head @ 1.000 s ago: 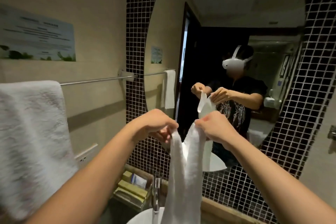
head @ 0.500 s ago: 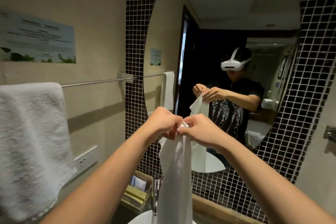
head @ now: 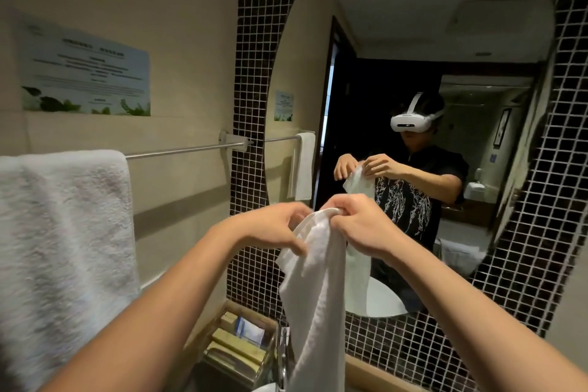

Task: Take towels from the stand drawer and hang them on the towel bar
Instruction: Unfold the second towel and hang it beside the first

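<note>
A small white towel (head: 318,289) hangs down in front of me over the sink. My right hand (head: 366,226) grips its top edge. Close beside it, my left hand (head: 276,226) pinches the towel's left side a little lower. On the left wall runs a metal towel bar (head: 187,149), level with and left of my hands. A large white towel (head: 60,251) is draped over the bar's left part; the right part is bare. The stand drawer is out of view.
A round mirror (head: 413,41) framed by dark mosaic tile (head: 251,73) faces me. Below my arms a tray of toiletry packets (head: 241,340) stands beside a faucet (head: 281,356). A printed notice (head: 86,73) hangs above the bar.
My hands came together at the towel's top, and the towel went from spread in two strands to one bunched strip. The left hand has shifted slightly down its left edge.
</note>
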